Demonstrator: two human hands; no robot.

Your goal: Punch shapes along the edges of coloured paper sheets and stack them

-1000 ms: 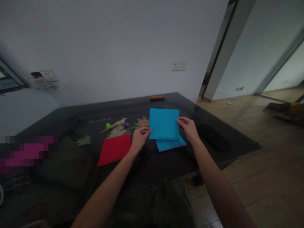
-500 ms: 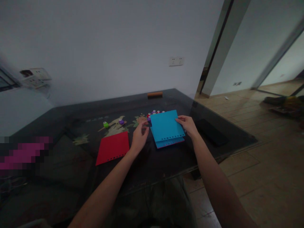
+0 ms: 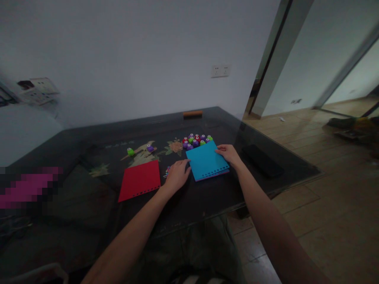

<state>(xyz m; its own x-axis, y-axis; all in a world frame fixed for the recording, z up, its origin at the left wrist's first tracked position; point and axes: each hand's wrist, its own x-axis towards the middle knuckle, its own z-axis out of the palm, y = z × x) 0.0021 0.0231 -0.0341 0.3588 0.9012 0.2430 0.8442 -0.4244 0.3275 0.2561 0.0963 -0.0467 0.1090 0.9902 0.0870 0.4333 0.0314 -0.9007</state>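
Observation:
A blue paper sheet [image 3: 205,161] with a row of punched holes along its near edge lies flat on a stack on the dark glass table [image 3: 207,197]; a pink edge shows beneath it. My right hand [image 3: 227,153] rests on the sheet's right edge. My left hand [image 3: 177,174] lies flat on the table at the sheet's left edge, fingers spread, over some small coloured bits. A red punched sheet [image 3: 139,180] lies to the left of my left hand.
A cluster of several small purple, red and green punches [image 3: 196,140] sits just behind the blue sheet. Two more punches, green [image 3: 130,151] and purple [image 3: 150,148], stand further left. A black flat object [image 3: 260,159] lies at the right; an orange bar [image 3: 192,113] at the far edge.
The blue sheet, held upright a second ago, has been lowered flat onto the stack. My left hand let go and dropped to the table. The punch cluster behind has come into sight.

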